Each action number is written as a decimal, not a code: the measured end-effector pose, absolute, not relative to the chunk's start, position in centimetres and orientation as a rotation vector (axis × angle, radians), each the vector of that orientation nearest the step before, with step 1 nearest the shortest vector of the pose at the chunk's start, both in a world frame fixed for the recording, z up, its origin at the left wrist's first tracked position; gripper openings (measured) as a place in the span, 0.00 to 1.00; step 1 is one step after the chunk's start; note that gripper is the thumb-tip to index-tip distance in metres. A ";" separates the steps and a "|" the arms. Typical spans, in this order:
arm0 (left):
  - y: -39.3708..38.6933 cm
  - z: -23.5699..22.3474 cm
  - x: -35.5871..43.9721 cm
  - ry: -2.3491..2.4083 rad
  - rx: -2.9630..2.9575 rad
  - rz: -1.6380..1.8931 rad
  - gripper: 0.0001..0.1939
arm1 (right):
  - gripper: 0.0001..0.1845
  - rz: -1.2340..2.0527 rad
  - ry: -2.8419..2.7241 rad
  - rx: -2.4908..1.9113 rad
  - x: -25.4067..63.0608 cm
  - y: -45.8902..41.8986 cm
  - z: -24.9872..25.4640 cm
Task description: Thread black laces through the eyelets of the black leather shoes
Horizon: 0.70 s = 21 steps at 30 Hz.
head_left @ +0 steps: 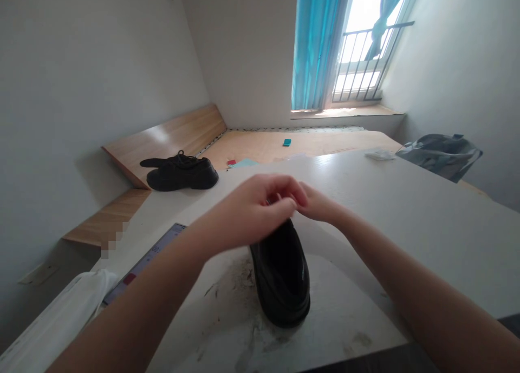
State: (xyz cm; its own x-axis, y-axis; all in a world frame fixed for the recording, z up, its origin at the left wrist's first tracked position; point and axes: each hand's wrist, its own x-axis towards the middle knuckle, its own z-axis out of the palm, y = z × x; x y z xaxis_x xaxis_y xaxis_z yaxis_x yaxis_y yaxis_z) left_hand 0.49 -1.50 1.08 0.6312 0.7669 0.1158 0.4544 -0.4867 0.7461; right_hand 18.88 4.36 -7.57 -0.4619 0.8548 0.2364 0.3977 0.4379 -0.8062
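Observation:
A black shoe stands on the white table in front of me, its heel and dark opening toward me. Above its front part, my left hand has its thumb and fingers curled together in a pinch; what lies between them is hidden. My right hand meets it from the right, at the left fingertips. The right fingers are mostly covered by my left hand. Both hands block the toe and lacing of this shoe. A second black shoe, with laces on top, rests at the table's far left.
A phone or tablet with a lit screen lies left of my left forearm, beside white cloth. Dark smudges mark the white table around the near shoe. A clear plastic packet and a grey-blue bag are at the far right.

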 end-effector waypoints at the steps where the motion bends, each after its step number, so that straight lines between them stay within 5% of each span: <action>1: -0.4 1.0 -0.1 1.093 2.201 0.610 0.10 | 0.09 0.951 -2.028 -1.021 18.8 4.4 -7.5; 7: 2.5 -0.5 -1.6 1.229 2.283 0.142 0.22 | 0.13 1.193 -1.900 -0.904 19.1 4.2 -7.0; 15: 2.2 -1.2 -0.6 1.304 2.369 0.156 0.15 | 0.24 1.418 -2.123 -1.036 20.2 4.3 -6.7; 21: 2.4 -1.1 -0.9 1.244 2.349 0.102 0.16 | 0.18 1.526 -1.478 -0.749 20.1 4.2 -5.8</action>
